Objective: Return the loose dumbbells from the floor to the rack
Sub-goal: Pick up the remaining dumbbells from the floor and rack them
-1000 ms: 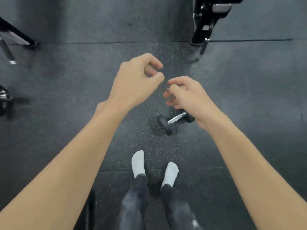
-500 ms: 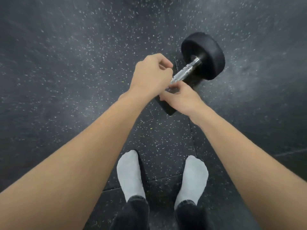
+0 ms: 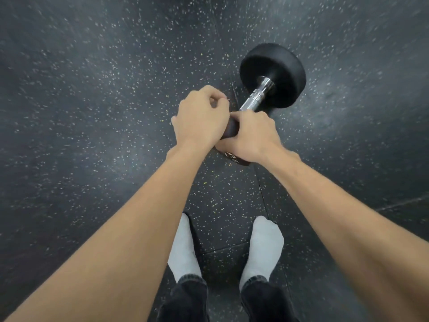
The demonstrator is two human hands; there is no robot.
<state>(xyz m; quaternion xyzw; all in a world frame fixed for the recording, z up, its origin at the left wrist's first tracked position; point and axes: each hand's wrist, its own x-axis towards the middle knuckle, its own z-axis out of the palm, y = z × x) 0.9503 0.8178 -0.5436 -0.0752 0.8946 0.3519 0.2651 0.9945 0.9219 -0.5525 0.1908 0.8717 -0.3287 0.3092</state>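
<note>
A black dumbbell (image 3: 274, 73) with a chrome handle (image 3: 255, 98) lies on the floor just ahead of my feet, its far head pointing up and right. My right hand (image 3: 253, 135) is wrapped around the near end of the handle and hides most of the near head (image 3: 232, 156). My left hand (image 3: 199, 117) sits close beside it on the left, fingers curled in with nothing visibly in them, and touches the right hand. No rack is in view.
Black rubber floor tiles with pale speckles (image 3: 92, 112) fill the view, with seams running past the dumbbell. My two feet in white socks (image 3: 183, 247) (image 3: 264, 247) stand just behind it.
The view has dropped close to the floor. My hands came down from mid-air to the dumbbell, and my right hand has closed around its handle.
</note>
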